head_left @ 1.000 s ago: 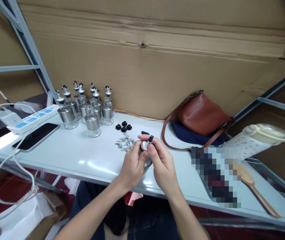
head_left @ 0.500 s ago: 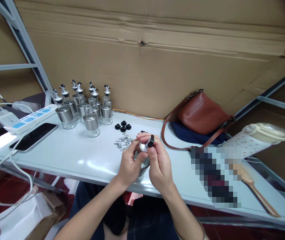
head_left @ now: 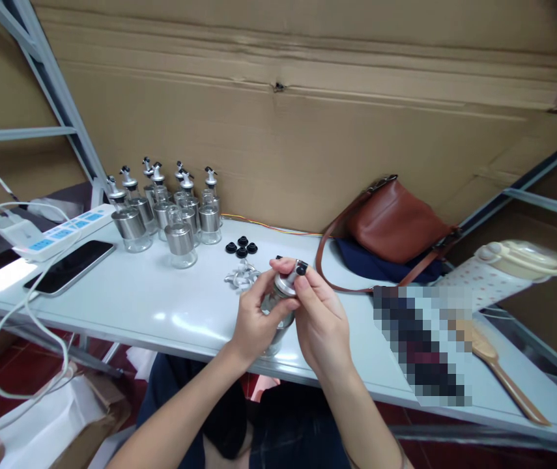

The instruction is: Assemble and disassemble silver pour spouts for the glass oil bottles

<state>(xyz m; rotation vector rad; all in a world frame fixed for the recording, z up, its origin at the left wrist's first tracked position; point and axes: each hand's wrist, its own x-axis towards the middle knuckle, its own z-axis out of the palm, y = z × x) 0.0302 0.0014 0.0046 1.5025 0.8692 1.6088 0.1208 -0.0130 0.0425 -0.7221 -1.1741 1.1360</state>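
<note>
Close to the table's front edge stands a glass oil bottle (head_left: 274, 344) with a steel band, partly covered by my hands. My left hand (head_left: 253, 320) is closed around its neck. A silver pourer with a black tip (head_left: 286, 283) sits at the top of the bottle, and the fingers of my right hand (head_left: 324, 319) grip it. Just beyond my hands lies a small heap of silver pourer parts (head_left: 242, 277). Behind that heap are several black stoppers (head_left: 242, 246).
Several glass bottles (head_left: 180, 242), many with pourers, stand at the back left. Left of them are a phone (head_left: 70, 267), a power strip (head_left: 68, 231) and a looping white cable. A brown handbag (head_left: 395, 218), a dotted flask (head_left: 483, 280) and a hairbrush (head_left: 507, 381) lie right.
My right hand has turned and shifted slightly right and down at the pourer, whose black tip now points more to the right. My left hand stays around the bottle.
</note>
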